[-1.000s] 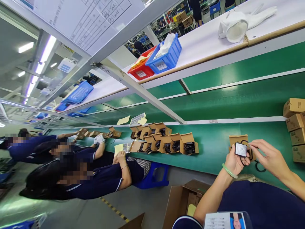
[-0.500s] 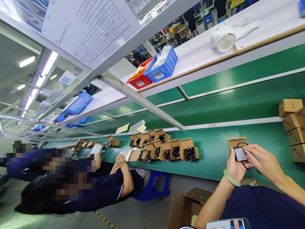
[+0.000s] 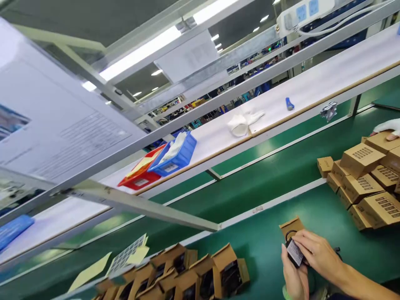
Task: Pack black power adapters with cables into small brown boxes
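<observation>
My left hand grips a small black power adapter with a white label, held just above the green belt. My right hand lies over the adapter's right side with its fingers closed on it; a black cable loops out behind. A small open brown carton stands right behind the adapter. Several open cartons with black adapters inside sit in a row to the left.
A stack of closed brown cartons fills the right of the green belt; another person's gloved hand rests on it. The white upper shelf carries a blue bin, a red bin and white gloves.
The view has swung up and to the right: the seated co-workers at left are gone and the carton stack shows. Both hands still hold the adapter, now low in the picture.
</observation>
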A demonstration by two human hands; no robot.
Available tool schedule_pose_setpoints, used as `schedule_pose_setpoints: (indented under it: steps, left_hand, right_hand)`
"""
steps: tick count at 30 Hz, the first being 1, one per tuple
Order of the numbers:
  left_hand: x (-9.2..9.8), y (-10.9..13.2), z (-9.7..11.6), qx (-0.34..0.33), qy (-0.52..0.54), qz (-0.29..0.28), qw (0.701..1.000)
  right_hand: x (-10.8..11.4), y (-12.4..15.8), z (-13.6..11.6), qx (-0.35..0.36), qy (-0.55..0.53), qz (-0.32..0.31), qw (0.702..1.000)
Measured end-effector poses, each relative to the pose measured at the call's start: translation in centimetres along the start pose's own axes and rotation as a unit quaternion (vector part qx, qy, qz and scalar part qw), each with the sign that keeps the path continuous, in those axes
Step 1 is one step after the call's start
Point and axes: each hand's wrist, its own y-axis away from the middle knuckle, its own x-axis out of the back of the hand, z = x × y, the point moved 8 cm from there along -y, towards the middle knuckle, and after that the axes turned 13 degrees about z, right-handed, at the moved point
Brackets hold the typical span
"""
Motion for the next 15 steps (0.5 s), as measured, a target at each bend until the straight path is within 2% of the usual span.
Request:
schedule_pose_setpoints:
  steps: [4, 9, 15]
  left_hand:
    - [0.7, -0.6, 0.1, 0.000, 0.014, 0.069, 0.998]
    - [1.7, -1.6, 0.1, -0.034, -0.042, 0.120, 0.991]
    - [2.5, -1.9, -0.1, -0.057, -0.065, 0.139, 0.987]
  right_hand:
    - [-0.4, 0.1, 0.1, -0.001, -0.019, -0.004, 1.000]
    - [-0.3, 0.0, 0.3, -0.009, -0.038, 0.002, 0.999]
    - [-0.4, -0.1, 0.1, -0.013, -0.040, 0.004, 0.999]
